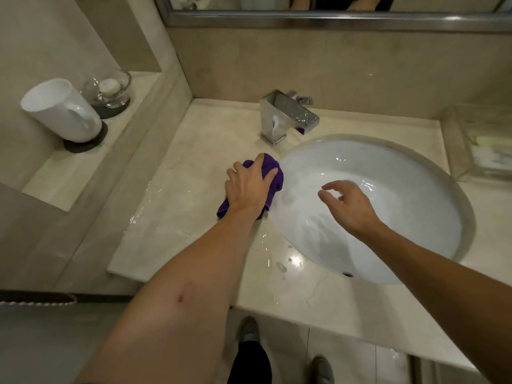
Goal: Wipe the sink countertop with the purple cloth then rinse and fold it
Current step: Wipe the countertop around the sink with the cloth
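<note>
Left hand (249, 184) palm-down on purple cloth (273, 173); right hand (349, 200) hovers, fingers loosely curled.

one view only, head-worn, wide-angle; nothing shared with a second view. it looks forward and steeply down from above my own arms. near edge: my shoes (282, 347) on the floor below the countertop (194, 189) front. centre: my left hand (246, 187) and right hand (349, 206), both close under the lens, forearms running in from the bottom corners. sink basin (388, 167) right of centre, faucet (288, 115) beyond it. far edge: mirror frame (332, 19) along the top. far left: raised ledge with white mug (61, 109). straight lines bow toward the borders.
</note>
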The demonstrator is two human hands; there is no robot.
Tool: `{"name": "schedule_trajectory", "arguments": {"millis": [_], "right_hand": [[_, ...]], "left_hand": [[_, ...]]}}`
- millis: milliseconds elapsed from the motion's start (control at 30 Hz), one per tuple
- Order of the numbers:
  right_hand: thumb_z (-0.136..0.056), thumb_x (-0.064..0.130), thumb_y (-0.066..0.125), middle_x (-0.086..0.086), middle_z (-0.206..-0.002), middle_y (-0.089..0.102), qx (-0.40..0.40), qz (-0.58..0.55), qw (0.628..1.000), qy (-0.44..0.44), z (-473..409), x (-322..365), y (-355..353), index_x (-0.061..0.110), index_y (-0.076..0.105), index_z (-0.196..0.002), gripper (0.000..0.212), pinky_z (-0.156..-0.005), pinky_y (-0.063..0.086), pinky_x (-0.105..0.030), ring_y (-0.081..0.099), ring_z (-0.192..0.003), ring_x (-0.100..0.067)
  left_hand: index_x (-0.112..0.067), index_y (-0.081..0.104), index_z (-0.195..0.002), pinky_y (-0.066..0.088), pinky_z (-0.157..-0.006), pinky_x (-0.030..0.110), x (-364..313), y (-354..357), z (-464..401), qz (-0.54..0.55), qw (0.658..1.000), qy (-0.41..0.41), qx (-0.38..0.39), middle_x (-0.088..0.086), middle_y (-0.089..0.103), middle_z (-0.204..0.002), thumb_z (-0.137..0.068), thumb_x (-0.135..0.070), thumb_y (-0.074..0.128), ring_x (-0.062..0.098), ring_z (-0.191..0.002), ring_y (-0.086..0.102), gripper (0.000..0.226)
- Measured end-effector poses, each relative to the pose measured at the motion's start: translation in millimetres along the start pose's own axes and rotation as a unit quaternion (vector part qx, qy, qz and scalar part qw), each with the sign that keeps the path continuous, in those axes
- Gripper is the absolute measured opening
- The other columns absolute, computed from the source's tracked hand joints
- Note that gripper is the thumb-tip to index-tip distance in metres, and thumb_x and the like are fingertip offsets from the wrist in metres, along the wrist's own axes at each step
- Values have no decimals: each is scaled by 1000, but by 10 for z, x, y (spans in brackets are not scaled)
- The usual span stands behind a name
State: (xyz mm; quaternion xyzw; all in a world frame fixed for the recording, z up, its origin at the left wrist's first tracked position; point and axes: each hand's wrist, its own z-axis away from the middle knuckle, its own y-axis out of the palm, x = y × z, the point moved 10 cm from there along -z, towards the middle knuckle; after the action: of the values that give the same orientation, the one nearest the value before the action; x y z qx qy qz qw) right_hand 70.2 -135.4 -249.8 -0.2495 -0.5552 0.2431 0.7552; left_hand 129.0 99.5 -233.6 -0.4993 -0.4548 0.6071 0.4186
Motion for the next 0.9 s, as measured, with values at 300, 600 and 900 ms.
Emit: {"name": "schedule_trajectory", "arguments": {"millis": [300,600,900], "right_hand": [[-97,50,53,-1,-141,54,5,-2,1000,-21,-315,438,168,30,63,-128,39,-93,38,-34,55,-122,-20],[-98,48,53,-1,-143,51,13,1,1000,-16,-739,558,585,31,62,-130,37,-102,44,-39,52,-128,-20],[-96,51,55,-1,-143,51,31,-3,999,12,-761,434,617,29,64,-128,40,-103,45,-40,52,-128,-22]], "left_hand": [[-33,36,-149,39,-78,43,690,-544,-706,-34,996,-55,-62,22,48,-127,-100,-61,37,41,-114,47,56],[-28,44,-143,43,-79,46,904,-295,-1491,-46,996,-50,-61,23,50,-126,-100,-60,40,40,-114,49,54],[-24,42,-140,36,-70,41,298,-113,-1314,-48,998,-10,-50,21,52,-121,-100,-59,37,37,-105,52,54]]}}
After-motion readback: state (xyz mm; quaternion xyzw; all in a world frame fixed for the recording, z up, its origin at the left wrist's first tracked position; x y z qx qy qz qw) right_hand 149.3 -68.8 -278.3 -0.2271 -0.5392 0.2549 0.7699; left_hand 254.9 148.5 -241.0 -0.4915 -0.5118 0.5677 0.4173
